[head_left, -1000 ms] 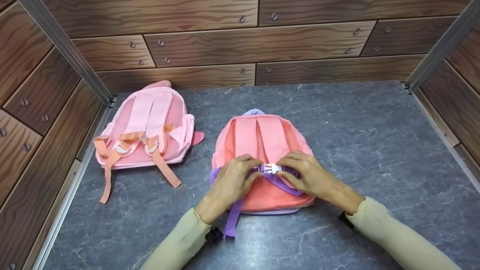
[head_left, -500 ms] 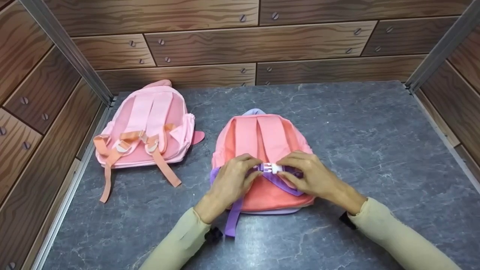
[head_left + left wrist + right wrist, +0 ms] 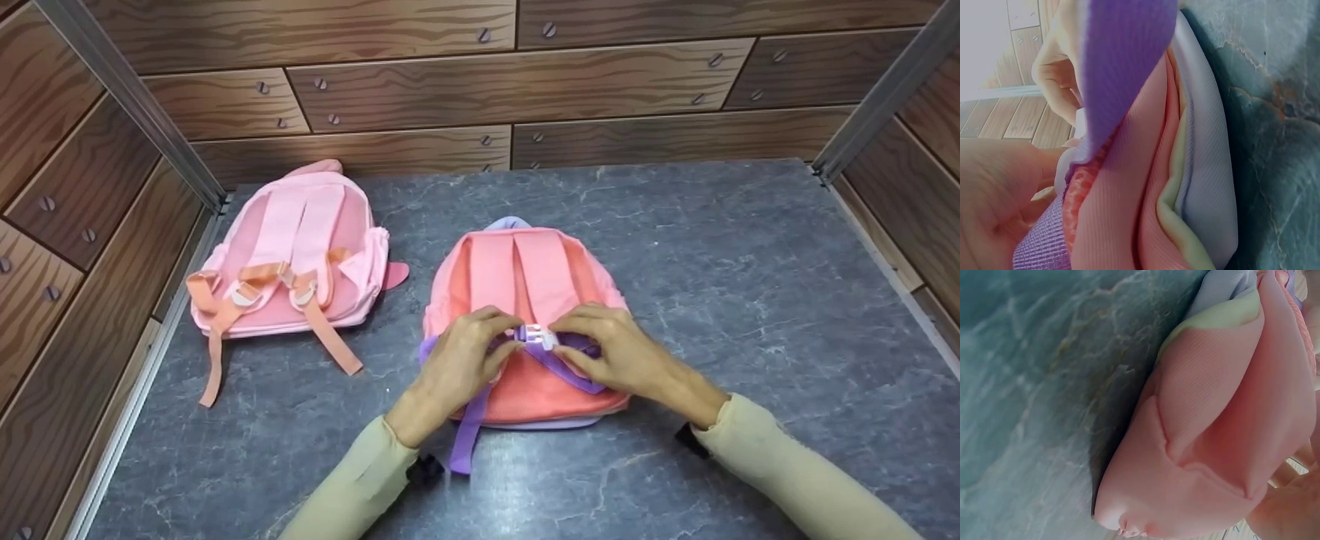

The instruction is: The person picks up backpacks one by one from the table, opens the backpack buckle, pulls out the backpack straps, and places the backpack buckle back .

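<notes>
Over the coral backpack [image 3: 540,397], 1 white-and-purple buckle [image 3: 537,336] sits between 2 hands: left hand [image 3: 466,356] pinches the purple end, right hand [image 3: 619,346] the white end, thumb-to-finger gaps narrow.

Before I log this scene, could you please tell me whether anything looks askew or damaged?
No damage shows on the held buckle. The orange straps on the left backpack look untidy, though: unevenly looped, ends trailing onto the table.
</notes>
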A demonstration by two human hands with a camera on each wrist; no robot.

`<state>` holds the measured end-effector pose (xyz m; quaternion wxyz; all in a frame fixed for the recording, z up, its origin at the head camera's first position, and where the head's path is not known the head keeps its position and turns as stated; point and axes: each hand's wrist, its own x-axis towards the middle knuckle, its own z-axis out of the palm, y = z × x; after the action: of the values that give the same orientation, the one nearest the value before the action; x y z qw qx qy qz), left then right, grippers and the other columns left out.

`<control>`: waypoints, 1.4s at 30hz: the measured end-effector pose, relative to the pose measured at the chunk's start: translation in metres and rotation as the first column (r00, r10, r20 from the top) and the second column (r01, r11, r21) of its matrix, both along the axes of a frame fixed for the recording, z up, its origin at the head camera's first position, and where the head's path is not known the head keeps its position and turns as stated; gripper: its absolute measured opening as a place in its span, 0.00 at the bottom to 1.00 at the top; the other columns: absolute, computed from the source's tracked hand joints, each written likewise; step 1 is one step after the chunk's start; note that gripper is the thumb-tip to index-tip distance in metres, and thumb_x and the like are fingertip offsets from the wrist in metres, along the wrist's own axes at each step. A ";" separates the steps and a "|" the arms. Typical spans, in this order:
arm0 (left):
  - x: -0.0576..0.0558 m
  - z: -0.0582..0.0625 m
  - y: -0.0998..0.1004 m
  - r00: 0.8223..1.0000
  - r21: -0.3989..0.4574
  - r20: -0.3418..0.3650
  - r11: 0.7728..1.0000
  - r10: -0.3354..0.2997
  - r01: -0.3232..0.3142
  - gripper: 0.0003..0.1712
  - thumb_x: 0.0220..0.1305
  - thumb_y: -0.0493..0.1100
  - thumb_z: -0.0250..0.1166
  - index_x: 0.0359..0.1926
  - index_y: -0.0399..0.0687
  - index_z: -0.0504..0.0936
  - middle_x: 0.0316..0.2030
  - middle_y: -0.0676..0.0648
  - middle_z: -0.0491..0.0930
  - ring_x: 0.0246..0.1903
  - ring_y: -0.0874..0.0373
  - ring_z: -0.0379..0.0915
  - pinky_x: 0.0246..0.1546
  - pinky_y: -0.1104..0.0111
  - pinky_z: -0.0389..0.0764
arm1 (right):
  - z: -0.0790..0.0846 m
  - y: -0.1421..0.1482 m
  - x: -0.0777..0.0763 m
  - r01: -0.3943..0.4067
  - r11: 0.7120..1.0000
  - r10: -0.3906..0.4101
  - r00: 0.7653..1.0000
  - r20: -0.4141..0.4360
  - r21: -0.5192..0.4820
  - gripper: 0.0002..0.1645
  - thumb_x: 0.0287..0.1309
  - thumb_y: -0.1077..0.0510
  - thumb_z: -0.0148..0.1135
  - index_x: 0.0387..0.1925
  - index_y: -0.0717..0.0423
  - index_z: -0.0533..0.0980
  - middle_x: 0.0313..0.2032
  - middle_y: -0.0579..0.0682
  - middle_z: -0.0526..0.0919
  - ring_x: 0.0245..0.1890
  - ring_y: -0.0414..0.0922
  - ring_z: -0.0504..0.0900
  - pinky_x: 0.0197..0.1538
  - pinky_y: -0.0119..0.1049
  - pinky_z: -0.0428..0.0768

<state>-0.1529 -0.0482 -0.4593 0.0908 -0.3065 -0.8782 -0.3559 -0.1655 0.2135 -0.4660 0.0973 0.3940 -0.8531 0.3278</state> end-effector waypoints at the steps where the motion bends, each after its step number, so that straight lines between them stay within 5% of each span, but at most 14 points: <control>1: 0.000 0.000 0.000 1.000 0.001 0.002 1.000 -0.001 0.001 0.11 0.70 0.38 0.73 0.52 0.44 0.91 0.45 0.46 0.89 0.46 0.53 0.88 0.50 0.64 0.88 | 0.000 0.000 0.000 -0.002 1.000 0.002 1.000 0.002 -0.001 0.14 0.62 0.59 0.77 0.50 0.57 0.88 0.46 0.48 0.91 0.47 0.44 0.88 0.52 0.44 0.88; 11: 0.000 0.003 -0.001 1.000 0.023 0.030 1.000 -0.001 0.000 0.12 0.70 0.38 0.73 0.53 0.44 0.90 0.46 0.47 0.89 0.47 0.57 0.87 0.49 0.65 0.87 | -0.002 -0.002 -0.001 -0.012 1.000 0.012 1.000 0.014 -0.019 0.16 0.60 0.59 0.79 0.49 0.58 0.87 0.46 0.50 0.91 0.47 0.44 0.88 0.53 0.39 0.86; 17: 0.000 0.003 0.000 1.000 0.027 0.023 1.000 -0.013 0.012 0.11 0.71 0.39 0.72 0.52 0.43 0.90 0.45 0.47 0.89 0.47 0.57 0.87 0.49 0.67 0.87 | 0.001 -0.003 -0.001 0.017 0.998 -0.007 0.989 0.148 -0.067 0.19 0.62 0.57 0.78 0.53 0.57 0.87 0.45 0.49 0.91 0.45 0.45 0.89 0.51 0.40 0.88; 28: 0.001 0.001 0.003 1.000 0.041 0.013 0.999 -0.009 0.009 0.12 0.71 0.39 0.73 0.52 0.42 0.89 0.46 0.46 0.89 0.46 0.54 0.87 0.50 0.65 0.86 | 0.012 -0.012 -0.006 0.100 0.973 0.013 0.877 0.481 -0.209 0.16 0.69 0.62 0.71 0.55 0.65 0.85 0.44 0.54 0.92 0.41 0.40 0.89 0.45 0.30 0.87; 42: 0.001 -0.002 0.002 1.000 0.053 -0.008 0.999 0.000 0.000 0.16 0.67 0.39 0.75 0.55 0.42 0.87 0.46 0.47 0.89 0.42 0.56 0.85 0.44 0.65 0.86 | 0.017 -0.018 -0.009 0.194 0.953 0.008 0.752 0.659 -0.233 0.11 0.68 0.64 0.70 0.50 0.63 0.88 0.39 0.62 0.92 0.33 0.45 0.91 0.38 0.31 0.87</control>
<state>-0.1515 -0.0458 -0.4612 0.1023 -0.3052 -0.8681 -0.3779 -0.1743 0.1952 -0.4492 -0.1335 0.1932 -0.7952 0.5590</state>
